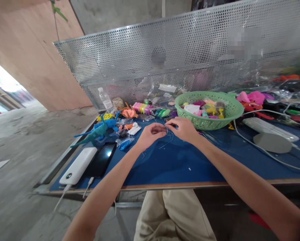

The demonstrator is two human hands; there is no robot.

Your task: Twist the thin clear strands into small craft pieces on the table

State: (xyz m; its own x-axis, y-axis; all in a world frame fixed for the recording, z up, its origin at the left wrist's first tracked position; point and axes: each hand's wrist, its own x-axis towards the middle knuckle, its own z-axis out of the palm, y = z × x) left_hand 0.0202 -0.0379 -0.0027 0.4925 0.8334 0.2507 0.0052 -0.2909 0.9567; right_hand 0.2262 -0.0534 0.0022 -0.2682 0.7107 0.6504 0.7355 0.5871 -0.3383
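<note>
Over the middle of the blue table, my left hand (152, 134) and my right hand (183, 129) meet almost fingertip to fingertip. A thin pale strand (170, 142) hangs in a loose curve below them. My right thumb and forefinger pinch at its upper end. The fingers of my left hand are curled with the thumb below, close to the same spot; whatever they hold is too small to make out. Behind the right hand stands a green plastic basket (207, 126) with colourful soft-looking pieces inside. Small bagged pieces, including a blue one (125, 144), lie left of my left hand.
Left on the table are teal and blue toy dinosaurs (96, 133), a white power bank (79, 166) and a black phone (103, 160). A water bottle (105, 100) leans near a perforated metal panel (130, 57). Cables and a grey disc (272, 143) lie right.
</note>
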